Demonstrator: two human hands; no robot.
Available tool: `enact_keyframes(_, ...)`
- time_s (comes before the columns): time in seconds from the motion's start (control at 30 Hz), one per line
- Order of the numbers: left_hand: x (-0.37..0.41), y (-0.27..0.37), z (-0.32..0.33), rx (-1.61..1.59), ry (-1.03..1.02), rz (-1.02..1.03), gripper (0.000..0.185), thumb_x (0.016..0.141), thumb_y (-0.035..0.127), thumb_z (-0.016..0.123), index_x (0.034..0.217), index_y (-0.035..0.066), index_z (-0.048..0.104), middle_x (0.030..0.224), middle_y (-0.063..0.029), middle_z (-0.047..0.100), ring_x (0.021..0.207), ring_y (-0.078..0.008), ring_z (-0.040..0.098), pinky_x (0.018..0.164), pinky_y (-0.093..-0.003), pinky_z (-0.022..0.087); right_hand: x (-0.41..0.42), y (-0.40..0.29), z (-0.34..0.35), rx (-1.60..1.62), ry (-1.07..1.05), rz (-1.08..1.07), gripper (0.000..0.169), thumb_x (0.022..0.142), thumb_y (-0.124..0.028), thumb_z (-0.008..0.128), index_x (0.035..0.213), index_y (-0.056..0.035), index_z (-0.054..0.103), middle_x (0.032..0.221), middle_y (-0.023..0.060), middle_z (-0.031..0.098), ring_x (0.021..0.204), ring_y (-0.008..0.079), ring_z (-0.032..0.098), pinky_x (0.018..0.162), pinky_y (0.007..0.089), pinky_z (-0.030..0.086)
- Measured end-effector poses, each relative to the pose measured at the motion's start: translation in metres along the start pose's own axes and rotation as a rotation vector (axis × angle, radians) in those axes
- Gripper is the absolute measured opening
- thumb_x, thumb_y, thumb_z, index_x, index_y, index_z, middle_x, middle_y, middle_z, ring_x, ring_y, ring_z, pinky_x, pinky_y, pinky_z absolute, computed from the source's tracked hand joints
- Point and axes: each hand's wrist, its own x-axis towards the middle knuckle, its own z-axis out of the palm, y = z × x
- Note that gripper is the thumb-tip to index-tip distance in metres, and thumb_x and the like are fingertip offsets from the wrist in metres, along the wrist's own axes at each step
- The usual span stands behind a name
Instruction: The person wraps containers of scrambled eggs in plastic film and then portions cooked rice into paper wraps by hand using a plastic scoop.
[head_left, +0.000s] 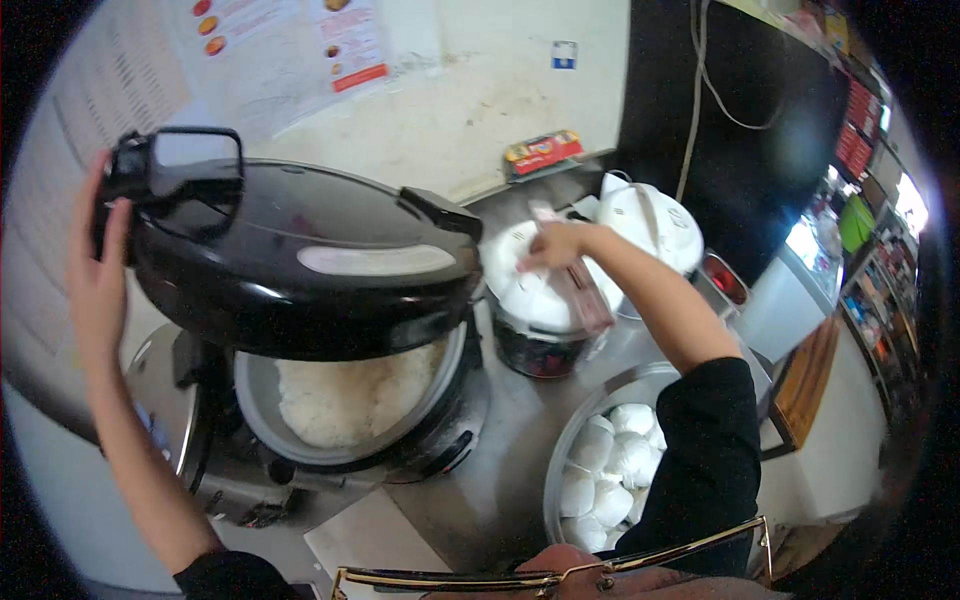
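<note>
My left hand (97, 262) grips the latch end of a large black rice cooker lid (285, 292), which is raised and tilted. Below it, the inner pot (255, 405) of the large rice cooker holds cooked white rice (345, 397). My right hand (559, 244) is over the white lid (517, 300) of a smaller rice cooker, at its pinkish handle (589, 296). The fingers are blurred, so I cannot tell whether they close on the handle. The smaller cooker's lid sits on its dark body (540, 349).
A metal basin (555, 480) of several white wrapped bundles (611, 502) stands near my right arm. Behind is another white-lidded cooker (649, 225). A steel-lidded pot (161, 390) stands at left. A red and yellow box (544, 154) lies on a ledge by the wall.
</note>
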Motion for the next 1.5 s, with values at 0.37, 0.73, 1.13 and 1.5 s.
enact_keyframes(0.37,-0.226,0.003,0.009,-0.199,0.004,-0.455,0.058,0.086,0.011,0.051,0.139,0.006,0.028,0.148,-0.0195,0.014,0.136,-0.0328,0.017,0.110,-0.0405,0.016,-0.044,-0.055,-0.013,0.086,0.615,0.031,0.034,0.075,-0.020,0.065,0.102,-0.0022,0.055,0.102,0.0160,0.057,0.087,0.0314,0.058,0.077,0.0383,0.046)
enact_keyframes(0.73,-0.351,0.007,-0.040,-0.651,-0.118,-0.540,0.061,0.083,0.002,0.052,0.139,0.007,0.027,0.141,-0.0204,0.029,0.128,-0.0346,0.034,0.105,-0.0383,0.028,0.006,-0.551,-0.020,0.333,0.461,-0.656,0.048,0.076,-0.034,0.066,0.111,-0.0035,0.051,0.089,0.0207,0.062,0.084,0.0365,0.061,0.073,0.0403,0.048)
enact_keyframes(1.13,-0.463,-0.132,-0.195,-0.543,0.381,-0.985,0.046,0.083,0.007,0.060,0.125,0.002,0.043,0.130,-0.0133,0.046,0.119,-0.0266,0.045,0.097,-0.0401,0.038,0.189,-0.785,-0.011,0.409,0.482,-0.524,0.037,0.078,-0.033,0.061,0.091,0.0012,0.062,0.078,0.0186,0.065,0.075,0.0316,0.061,0.073,0.0425,0.047)
enact_keyframes(1.5,-0.465,-0.150,-0.155,-0.708,0.611,-1.126,0.047,0.084,0.008,0.058,0.126,0.001,0.039,0.129,-0.0139,0.042,0.120,-0.0243,0.041,0.099,-0.0367,0.033,0.273,-0.854,-0.016,0.448,0.084,-0.428,0.041,0.067,-0.037,0.073,0.093,-0.0055,0.070,0.087,0.0147,0.065,0.069,0.0221,0.059,0.064,0.0347,0.046)
